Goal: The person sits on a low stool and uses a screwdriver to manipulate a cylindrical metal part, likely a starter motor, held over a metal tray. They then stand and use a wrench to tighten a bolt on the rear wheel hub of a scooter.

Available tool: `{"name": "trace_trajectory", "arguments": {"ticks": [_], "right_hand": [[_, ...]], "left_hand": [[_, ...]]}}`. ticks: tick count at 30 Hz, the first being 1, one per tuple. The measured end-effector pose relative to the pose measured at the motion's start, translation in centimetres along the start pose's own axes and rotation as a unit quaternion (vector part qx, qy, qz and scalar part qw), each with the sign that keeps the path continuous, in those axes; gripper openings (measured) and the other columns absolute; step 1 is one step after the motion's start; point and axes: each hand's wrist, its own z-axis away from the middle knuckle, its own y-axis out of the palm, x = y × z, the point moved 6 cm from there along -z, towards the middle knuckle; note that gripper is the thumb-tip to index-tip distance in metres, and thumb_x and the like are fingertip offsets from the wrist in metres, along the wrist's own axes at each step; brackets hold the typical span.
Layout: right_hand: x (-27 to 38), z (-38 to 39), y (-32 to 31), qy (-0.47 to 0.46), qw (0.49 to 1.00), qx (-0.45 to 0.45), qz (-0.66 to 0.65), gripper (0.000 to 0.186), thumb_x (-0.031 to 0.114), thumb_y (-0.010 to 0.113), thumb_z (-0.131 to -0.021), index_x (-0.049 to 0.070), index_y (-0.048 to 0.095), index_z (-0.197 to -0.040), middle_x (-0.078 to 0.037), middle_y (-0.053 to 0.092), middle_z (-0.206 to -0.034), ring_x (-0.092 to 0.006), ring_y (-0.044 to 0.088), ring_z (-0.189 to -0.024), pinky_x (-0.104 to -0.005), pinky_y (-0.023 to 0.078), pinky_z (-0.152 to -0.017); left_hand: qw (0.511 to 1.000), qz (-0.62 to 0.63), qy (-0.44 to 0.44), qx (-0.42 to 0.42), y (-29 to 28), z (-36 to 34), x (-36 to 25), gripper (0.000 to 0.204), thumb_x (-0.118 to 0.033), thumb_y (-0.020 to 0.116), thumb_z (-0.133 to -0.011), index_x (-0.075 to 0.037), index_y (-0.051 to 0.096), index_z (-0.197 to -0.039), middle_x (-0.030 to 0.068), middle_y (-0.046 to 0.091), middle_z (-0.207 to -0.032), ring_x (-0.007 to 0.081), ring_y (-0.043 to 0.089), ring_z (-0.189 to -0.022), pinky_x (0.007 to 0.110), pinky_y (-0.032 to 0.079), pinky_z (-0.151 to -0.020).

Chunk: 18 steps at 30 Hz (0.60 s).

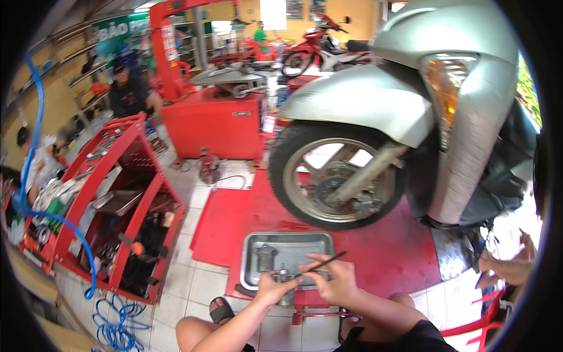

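One metal tray [287,234] on a red platform [387,258], near one silver scooter [363,97].
The left hand [274,289] grips one metal part [286,299] over the tray's near edge; the right hand [335,280] pinches one thin dark rod [330,260], its lower end just beside that part. A second metal part [265,258] sits in the tray's left half. Far left, one green sign [117,40] bears white lettering; one red post [157,61] carries a white label strip [169,43], its print too small to read.

Stick [335,258] — dark; tray [299,249] — silver-grey; platform [399,249] red; hose [39,108] blue; fender [358,102] silver; tiles [205,284] white
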Motion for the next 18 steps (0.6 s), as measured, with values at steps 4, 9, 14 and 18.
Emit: {"name": "trace_trajectory", "arguments": {"ticks": [4, 9, 14, 18], "right_hand": [[-0.3, 0.7, -0.5, -0.038, 0.998, 0.028, 0.032, 0.025, 0.004, 0.068, -0.087, 0.004, 0.069, -0.112, -0.012, 0.071, -0.115, -0.0283, 0.07, -0.102, -0.0376, 0.058, -0.084], [-0.6, 0.1, 0.7, -0.062, 0.998, 0.023, -0.017, 0.017, 0.004, 0.066, -0.089, -0.004, 0.063, -0.104, -0.013, 0.059, -0.102, -0.0324, 0.06, -0.094, -0.0416, 0.049, -0.082], [-1.0, 0.8, -0.1, -0.014, 0.999, 0.019, -0.039, 0.028, -0.004, 0.06, -0.088, -0.004, 0.059, -0.116, -0.017, 0.062, -0.105, -0.0339, 0.064, -0.099, -0.0396, 0.053, -0.083], [-0.1, 0.4, 0.0, -0.033, 0.998, -0.004, -0.051, 0.024, 0.001, 0.065, -0.087, -0.007, 0.059, -0.109, -0.017, 0.061, -0.099, -0.0358, 0.064, -0.092, -0.041, 0.052, -0.079]], "left_hand": [[0.999, 0.012, 0.013, 0.032, 0.4, -0.7, 1.6, 0.05, -0.008, 0.083, -0.076, 0.006, 0.056, -0.116, 0.0128, 0.066, -0.098, 0.0195, 0.067, -0.081, 0.03, 0.056, -0.068], [0.992, 0.116, 0.019, 0.038, -0.2, -0.9, 1.3, 0.034, 0.004, 0.07, -0.081, 0.006, 0.056, -0.111, 0.0151, 0.066, -0.092, 0.0245, 0.069, -0.069, 0.038, 0.058, -0.055], [0.994, 0.111, 0.011, 0.021, 0.4, -0.3, 1.0, 0.034, 0.003, 0.07, -0.082, 0.006, 0.055, -0.111, 0.0155, 0.066, -0.092, 0.0246, 0.069, -0.069, 0.037, 0.057, -0.055], [0.995, 0.102, 0.011, 0.0, -0.1, 0.0, 0.4, 0.029, 0.004, 0.07, -0.082, 0.007, 0.056, -0.107, 0.0151, 0.066, -0.087, 0.0241, 0.068, -0.066, 0.035, 0.057, -0.055]]}}
